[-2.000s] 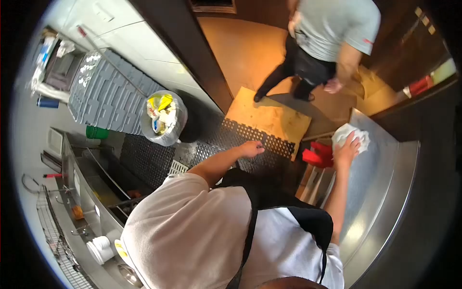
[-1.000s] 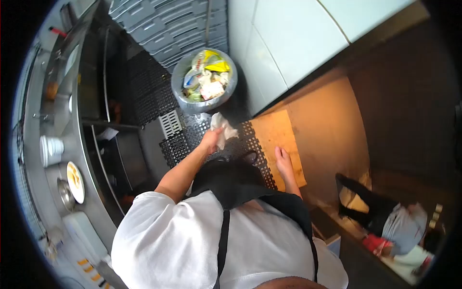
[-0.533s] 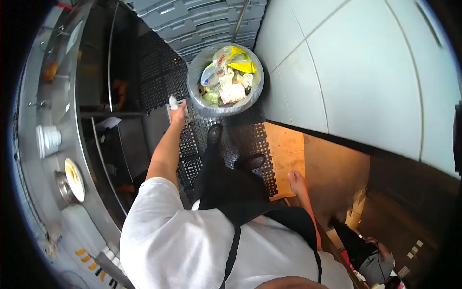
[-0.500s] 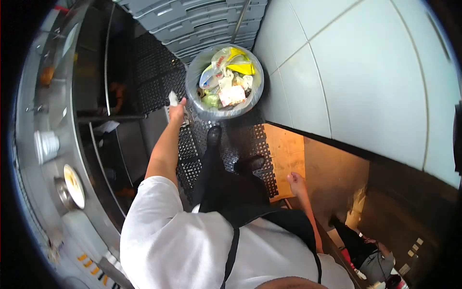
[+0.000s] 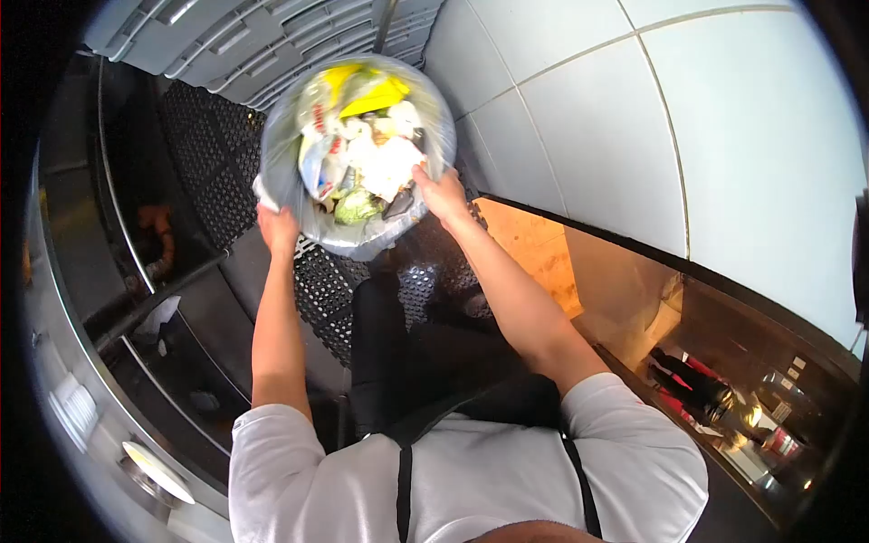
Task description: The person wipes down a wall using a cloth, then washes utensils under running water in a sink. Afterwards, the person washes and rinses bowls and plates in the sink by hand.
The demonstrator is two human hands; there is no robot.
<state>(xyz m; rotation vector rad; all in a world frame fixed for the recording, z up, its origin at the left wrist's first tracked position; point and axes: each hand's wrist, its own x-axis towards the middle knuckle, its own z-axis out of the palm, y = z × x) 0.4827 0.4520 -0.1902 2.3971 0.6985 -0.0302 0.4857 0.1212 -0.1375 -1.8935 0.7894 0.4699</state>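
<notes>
A round bin with a clear plastic liner (image 5: 367,237) is full of rubbish: yellow and white plastic bags, white paper and green leaves (image 5: 358,206). My left hand (image 5: 277,228) is closed at the bin's left rim, with a white cloth (image 5: 264,194) showing at its fingers beside the liner. On the right, my right hand (image 5: 442,194) grips the rim, thumb on the inner side and fingers hidden behind the liner. The bin is slightly blurred.
Stacked grey crates (image 5: 244,41) stand behind the bin, and a tiled white wall (image 5: 615,136) is at the right. Steel counters (image 5: 77,326) with a plate (image 5: 158,471) run along the left. Perforated black mats (image 5: 326,303) cover the floor. Another person (image 5: 692,385) is far off at lower right.
The bin appears larger and further left. My right hand has come up from the lower right onto its rim, and my left hand has moved from beside the bin to its left rim.
</notes>
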